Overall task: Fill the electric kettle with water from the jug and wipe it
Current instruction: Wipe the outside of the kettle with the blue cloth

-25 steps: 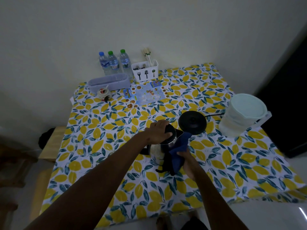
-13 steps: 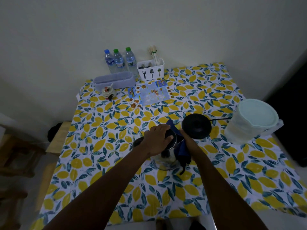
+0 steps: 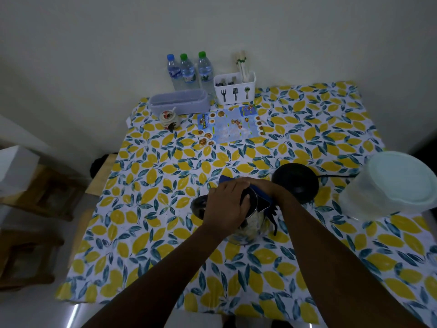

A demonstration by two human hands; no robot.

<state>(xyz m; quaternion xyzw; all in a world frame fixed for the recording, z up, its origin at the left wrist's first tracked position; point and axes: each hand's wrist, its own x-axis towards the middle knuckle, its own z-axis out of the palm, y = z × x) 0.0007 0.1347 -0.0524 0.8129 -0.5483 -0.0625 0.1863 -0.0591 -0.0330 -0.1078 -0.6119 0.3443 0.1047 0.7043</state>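
Note:
The electric kettle (image 3: 253, 223), glass-bodied with a black lid and handle, stands on the lemon-print tablecloth (image 3: 165, 185) near the table's middle. My left hand (image 3: 227, 204) lies on top of it, gripping the lid. My right hand (image 3: 267, 188) is mostly hidden behind the kettle's far side, pressing a blue cloth (image 3: 260, 192) against it; the cloth's edges show at the back and the right. The black kettle base (image 3: 295, 182) sits just right of the kettle, empty. The translucent jug (image 3: 392, 185) with its pale lid stands at the right edge.
At the back against the wall are three water bottles (image 3: 189, 72), a white cutlery caddy (image 3: 235, 88), a grey oblong box (image 3: 181, 102), a small ceramic pot (image 3: 169, 118) and a printed menu card (image 3: 230, 126). A base cord (image 3: 335, 176) runs right. Wooden stools (image 3: 47, 192) stand left.
My right hand carried the blue cloth from the kettle's near right side around to its far side. The left hand stayed on the lid. The camera view shifted.

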